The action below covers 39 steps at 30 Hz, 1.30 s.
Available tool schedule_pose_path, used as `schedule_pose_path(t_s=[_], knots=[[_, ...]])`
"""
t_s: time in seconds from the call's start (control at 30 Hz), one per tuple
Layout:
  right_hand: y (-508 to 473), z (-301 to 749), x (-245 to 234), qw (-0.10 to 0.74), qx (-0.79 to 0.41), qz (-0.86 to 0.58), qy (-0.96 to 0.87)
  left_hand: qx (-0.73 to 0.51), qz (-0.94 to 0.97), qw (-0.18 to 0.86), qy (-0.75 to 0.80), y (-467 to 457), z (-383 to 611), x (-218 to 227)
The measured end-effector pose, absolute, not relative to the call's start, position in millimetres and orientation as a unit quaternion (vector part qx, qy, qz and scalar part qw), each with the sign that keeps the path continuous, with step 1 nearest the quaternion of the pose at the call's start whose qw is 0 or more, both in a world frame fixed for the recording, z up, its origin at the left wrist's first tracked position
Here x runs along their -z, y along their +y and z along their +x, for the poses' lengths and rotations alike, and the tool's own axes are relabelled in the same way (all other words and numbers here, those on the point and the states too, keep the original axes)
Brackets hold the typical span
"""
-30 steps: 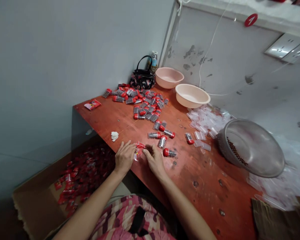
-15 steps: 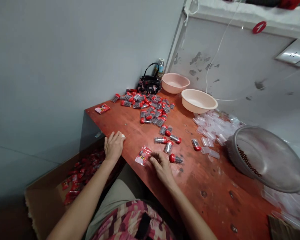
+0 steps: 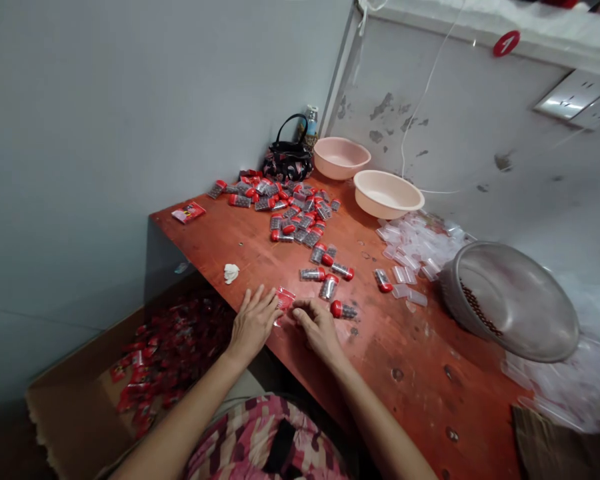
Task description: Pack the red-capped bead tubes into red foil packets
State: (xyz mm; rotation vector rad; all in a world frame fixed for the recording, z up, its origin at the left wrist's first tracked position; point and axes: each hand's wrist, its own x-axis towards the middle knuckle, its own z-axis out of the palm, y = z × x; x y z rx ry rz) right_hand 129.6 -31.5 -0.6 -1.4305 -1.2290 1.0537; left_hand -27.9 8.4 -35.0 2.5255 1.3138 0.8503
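Left hand [image 3: 253, 323] has moved closer, open and flat beside the shiny plastic packet [image 3: 284, 300]; curled right hand [image 3: 317, 327] touches it, grip unclear.

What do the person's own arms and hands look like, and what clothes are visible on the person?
The left hand and right hand are bare, without gloves. The left forearm and right forearm show no sleeves. Below them is a pink, white and dark patterned garment with a black strip.

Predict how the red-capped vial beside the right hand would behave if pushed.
The red-capped vial lies on its side on the wooden table, so it will probably roll when pushed, likely curving around its wider cap. Its rigid-looking body suggests it feels stiff and fairly light.
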Motion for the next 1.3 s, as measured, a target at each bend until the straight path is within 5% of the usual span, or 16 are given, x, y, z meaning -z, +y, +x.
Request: schedule_pose_path(t_s=[0.27,0.5,0.67,0.9,1.03,1.17,1.3], knots=[[-18,116,9,0.522,-0.455,-0.576,-0.435,-0.421,0.772,0.189,0.438,5,-25,39],[-8,122,-9,0.557,-0.552,-0.491,-0.379,-0.403,0.577,0.516,0.488,-6,-28,3],[-16,143,-21,0.468,-0.529,-0.514,-0.487,-0.299,0.442,0.729,0.429,-3,-20,-2],[-48,219,-32,0.155,-0.089,-0.676,-0.715,-0.356,0.328,0.727,0.487,-12,-5,-3],[-57,243,-14,0.061,-0.034,-0.717,-0.694,-0.391,0.248,0.748,0.475,-10,-2,-6],[-65,229,0,0.202,-0.095,-0.731,-0.645,-0.448,0.152,0.756,0.452,-5,-2,-4],[-80,181,-5,0.419,-0.366,-0.656,-0.51,-0.5,0.053,0.75,0.431,-2,0,-5]])
